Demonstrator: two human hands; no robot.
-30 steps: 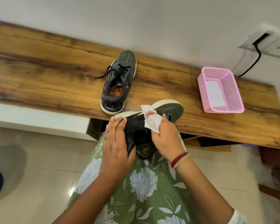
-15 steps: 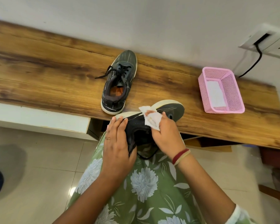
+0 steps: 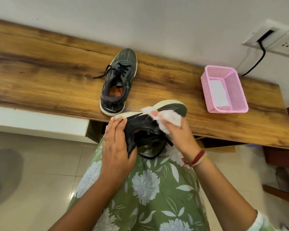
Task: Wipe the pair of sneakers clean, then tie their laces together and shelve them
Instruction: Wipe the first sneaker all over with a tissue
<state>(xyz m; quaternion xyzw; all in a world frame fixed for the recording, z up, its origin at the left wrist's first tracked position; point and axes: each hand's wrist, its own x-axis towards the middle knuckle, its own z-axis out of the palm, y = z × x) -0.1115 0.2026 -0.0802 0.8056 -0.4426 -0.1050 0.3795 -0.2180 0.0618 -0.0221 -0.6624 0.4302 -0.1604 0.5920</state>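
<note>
A dark grey sneaker [image 3: 141,125] with a cream sole lies on its side over my lap, toe pointing right. My left hand [image 3: 118,144] grips its heel, fingers over the sole edge and thumb by the collar. My right hand [image 3: 178,135] holds a crumpled white wipe [image 3: 169,118] against the sneaker's side near the toe. A black lace loop hangs below the shoe. The second sneaker [image 3: 118,82] stands upright on the wooden bench [image 3: 40,72], toe toward the wall, laces loose to the left.
A pink mesh basket [image 3: 223,90] with a white sheet inside sits on the bench at the right. A wall socket [image 3: 272,39] with a black cable is above it. Tiled floor lies to the left; dark furniture stands at the far right.
My right hand with the wipe has slid rightward along the sneaker toward the toe. My left hand keeps its hold on the heel.
</note>
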